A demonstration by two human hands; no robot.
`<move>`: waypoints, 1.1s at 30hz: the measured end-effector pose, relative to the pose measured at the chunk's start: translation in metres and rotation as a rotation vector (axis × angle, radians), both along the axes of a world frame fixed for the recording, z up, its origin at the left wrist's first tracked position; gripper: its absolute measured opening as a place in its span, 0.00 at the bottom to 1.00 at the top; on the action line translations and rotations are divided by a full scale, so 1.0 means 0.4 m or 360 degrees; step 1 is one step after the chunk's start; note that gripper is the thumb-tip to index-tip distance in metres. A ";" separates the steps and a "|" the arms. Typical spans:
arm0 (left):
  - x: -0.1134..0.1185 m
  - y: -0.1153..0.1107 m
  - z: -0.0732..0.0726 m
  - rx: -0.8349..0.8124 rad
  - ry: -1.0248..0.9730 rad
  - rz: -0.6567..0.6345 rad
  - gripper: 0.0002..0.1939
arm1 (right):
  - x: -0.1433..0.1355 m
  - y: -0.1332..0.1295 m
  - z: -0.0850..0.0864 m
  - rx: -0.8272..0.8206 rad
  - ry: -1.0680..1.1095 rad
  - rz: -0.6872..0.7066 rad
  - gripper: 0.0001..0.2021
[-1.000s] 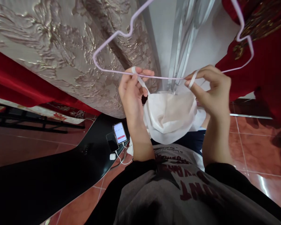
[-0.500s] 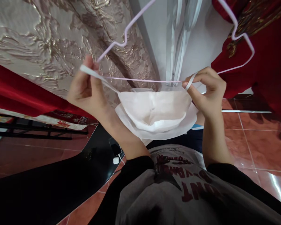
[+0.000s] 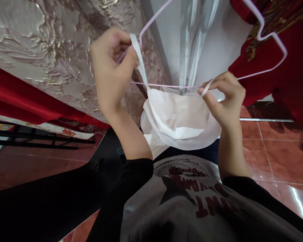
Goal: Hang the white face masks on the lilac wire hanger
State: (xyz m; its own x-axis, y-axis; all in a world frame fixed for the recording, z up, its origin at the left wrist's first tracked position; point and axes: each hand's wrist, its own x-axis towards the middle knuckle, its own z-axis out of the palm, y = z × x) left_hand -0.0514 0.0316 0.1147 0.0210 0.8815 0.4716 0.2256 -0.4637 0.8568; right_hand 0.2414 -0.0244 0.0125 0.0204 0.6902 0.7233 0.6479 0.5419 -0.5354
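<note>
A pale pink wire hanger [image 3: 164, 86] spans the space between my hands, its upper part running out of view. Below its bottom bar hangs a white strapped garment [image 3: 189, 109] with a sheer layer. My left hand [image 3: 112, 64], raised, is closed on one white strap [image 3: 140, 64] near the hanger's notch. At the other side my right hand [image 3: 224, 94] pinches the second strap [image 3: 207, 86] by the bottom bar. The garment hangs tilted, with its left side pulled higher.
Embossed beige fabric [image 3: 53, 47] hangs at the upper left, red fabric [image 3: 270, 67] at the right. A black surface [image 3: 53, 188] lies lower left, beside a black metal rack [image 3: 40, 137]. Red-brown tiles [image 3: 270, 151] cover the floor.
My left hand has moved up and right with its strap, turning so its back shows, and has lifted the garment's left side. The hanger has shifted slightly right. My right hand stays nearly still.
</note>
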 end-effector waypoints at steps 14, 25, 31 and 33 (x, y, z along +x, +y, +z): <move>0.086 -0.059 -0.262 0.0003 -0.0913 0.0140 0.09 | -0.029 -0.022 -0.002 0.0029 0.0040 0.0011 0.13; 0.169 -0.092 -0.251 0.0325 -0.0908 0.0374 0.12 | 0.148 0.053 -0.026 0.1181 0.0705 -0.0262 0.15; 0.162 -0.085 -0.266 0.0433 -0.0748 0.0345 0.12 | 0.230 0.041 0.097 0.0495 0.0313 -0.0053 0.09; 0.159 -0.086 -0.268 0.0387 -0.0769 0.0312 0.12 | 0.215 0.047 0.142 0.0275 0.0200 -0.0049 0.12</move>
State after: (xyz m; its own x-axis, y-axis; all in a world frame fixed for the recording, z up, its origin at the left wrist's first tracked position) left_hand 0.0122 -0.0029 0.0076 -0.4004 0.7120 0.5769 -0.0631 -0.6495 0.7578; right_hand 0.3275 -0.0055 0.0692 0.1372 0.5538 0.8212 0.5994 0.6136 -0.5140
